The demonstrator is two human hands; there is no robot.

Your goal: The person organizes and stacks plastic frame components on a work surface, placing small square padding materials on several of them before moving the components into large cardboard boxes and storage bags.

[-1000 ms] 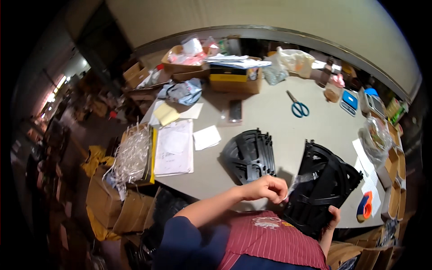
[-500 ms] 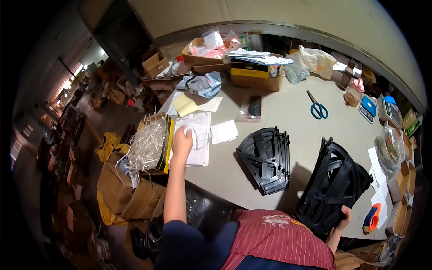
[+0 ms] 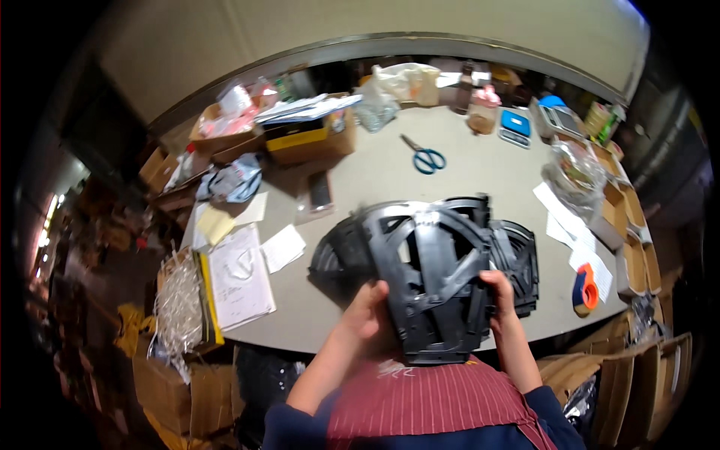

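Note:
In front of my body I hold up a black fan-shaped plastic frame with curved ribs and open slots. My left hand grips its left edge, thumb up; the fingers are partly hidden and blurred. Around its right edge my right hand is closed, thumb on the near side. Behind the held frame, more black plastic pieces show on the table: a dark blurred piece at the left and a ribbed piece at the right. The held frame covers parts of both.
Scissors and a bagged dark phone-like object lie farther back. Papers and a box of clear strips are at left. A tape roll, cardboard trays and small scales stand at right.
My left hand has left the papers and come to the frame. The frame has moved from the right to the middle before me, with my right hand on it. The view has turned right.

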